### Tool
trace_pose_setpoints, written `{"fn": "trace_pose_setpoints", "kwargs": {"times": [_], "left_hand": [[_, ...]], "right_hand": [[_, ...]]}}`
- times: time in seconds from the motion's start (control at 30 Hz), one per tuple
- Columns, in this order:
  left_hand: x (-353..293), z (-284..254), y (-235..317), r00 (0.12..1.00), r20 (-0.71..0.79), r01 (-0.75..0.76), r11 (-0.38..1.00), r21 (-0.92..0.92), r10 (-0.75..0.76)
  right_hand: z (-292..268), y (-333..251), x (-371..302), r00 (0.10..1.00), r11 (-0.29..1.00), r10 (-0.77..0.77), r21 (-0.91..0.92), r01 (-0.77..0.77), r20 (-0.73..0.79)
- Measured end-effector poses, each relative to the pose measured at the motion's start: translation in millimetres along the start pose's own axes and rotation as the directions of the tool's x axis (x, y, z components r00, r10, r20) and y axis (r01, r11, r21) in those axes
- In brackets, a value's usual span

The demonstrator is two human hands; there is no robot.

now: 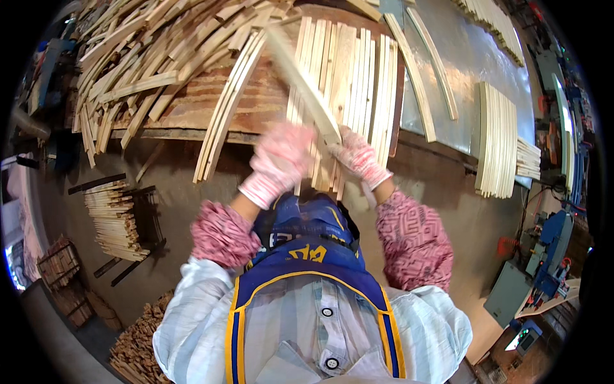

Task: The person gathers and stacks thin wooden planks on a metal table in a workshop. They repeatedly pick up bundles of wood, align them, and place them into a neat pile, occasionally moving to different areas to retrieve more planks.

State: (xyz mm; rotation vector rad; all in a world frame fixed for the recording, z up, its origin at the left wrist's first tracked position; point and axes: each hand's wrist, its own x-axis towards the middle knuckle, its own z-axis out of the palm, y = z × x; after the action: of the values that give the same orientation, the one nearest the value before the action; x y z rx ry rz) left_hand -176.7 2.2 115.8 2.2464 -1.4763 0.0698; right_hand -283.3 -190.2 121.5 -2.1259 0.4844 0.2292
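Note:
Both my hands wear pink-and-white knit gloves and sit close together over the near edge of a brown workbench [256,109]. My right hand [358,157] grips the near end of a long pale wooden slat [300,80] that slants up and to the left, blurred by motion. My left hand [281,157] is blurred beside it, fingers curled, and whether it touches the slat I cannot tell. Under the hands lies a neat row of similar slats [348,83] laid side by side on the bench.
A loose heap of slats [147,57] covers the bench's left part. More slats lie on a grey metal table [473,70], with a neat stack [495,141] at its near edge. On the floor at left stands another slat stack [115,221]. Machines [543,256] stand at right.

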Motion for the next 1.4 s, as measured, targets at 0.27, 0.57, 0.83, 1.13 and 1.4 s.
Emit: {"fn": "trace_pose_setpoints", "kwargs": {"times": [0.27, 0.57, 0.83, 1.13, 1.4], "left_hand": [[59, -66, -50, 0.591, 0.604, 0.487, 0.833, 0.26, -0.534], [-38, 52, -174, 0.681, 0.186, 0.501, 0.636, 0.588, -0.708], [14, 53, -211, 0.578, 0.265, 0.65, 0.632, 0.422, -0.772], [-36, 28, -143, 0.926, -0.076, 0.374, 0.88, 0.292, -0.369], [-175, -79, -141, 0.989, -0.141, 0.045, 0.859, 0.509, 0.032]], "right_hand": [[-61, -14, 58, 0.496, 0.725, -0.681, -0.588, 0.358, -0.538], [60, 99, -26, 0.825, 0.927, 0.343, 0.021, -0.375, -0.449], [75, -12, 18, 0.657, 0.637, 0.73, -0.162, -0.754, -0.189], [87, 7, -44, 0.897, 0.928, 0.209, -0.21, -0.307, -0.389], [119, -45, -99, 0.927, 0.796, -0.066, -0.541, 0.272, 0.368]]}}
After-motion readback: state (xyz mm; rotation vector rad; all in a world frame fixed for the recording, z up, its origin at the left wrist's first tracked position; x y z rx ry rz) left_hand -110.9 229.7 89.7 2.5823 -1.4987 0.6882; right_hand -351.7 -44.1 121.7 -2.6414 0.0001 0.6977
